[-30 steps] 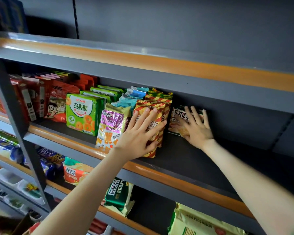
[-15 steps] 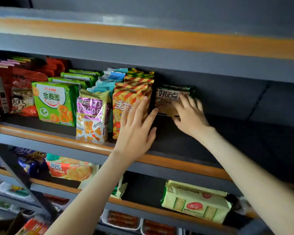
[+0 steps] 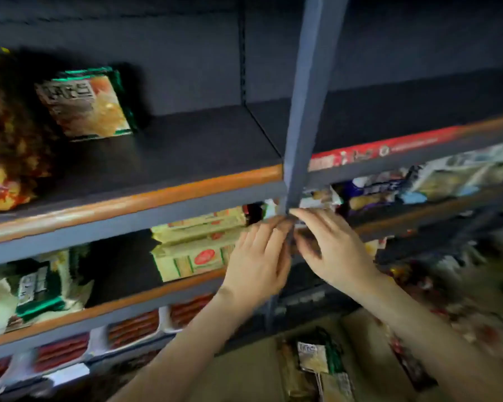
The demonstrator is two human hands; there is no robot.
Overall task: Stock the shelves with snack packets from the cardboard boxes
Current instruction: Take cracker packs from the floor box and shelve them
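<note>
Where the grey upright post [image 3: 308,97] crosses the second shelf [image 3: 157,291], both hands are held close together in front of it, with the left hand [image 3: 256,265] on the post's left and the right hand [image 3: 334,253] on its right. The fingers of both hands are straight to loosely relaxed and hold nothing. The fingertips of the two hands nearly meet at the post, but motion blur hides whether they touch it or each other. A green-edged snack packet [image 3: 87,103] stands upright at the back of the upper shelf [image 3: 186,152], just right of a row of red-and-yellow packets [image 3: 3,140] at the frame's left edge. Pale yellow packets [image 3: 192,250] lie stacked on the second shelf, directly left of the left hand. Below the forearms sits an open cardboard box [image 3: 244,372], and at least one more green-edged packet [image 3: 314,356] lies inside it. Trays of red sausages [image 3: 134,329] line the lowest visible level.
</note>
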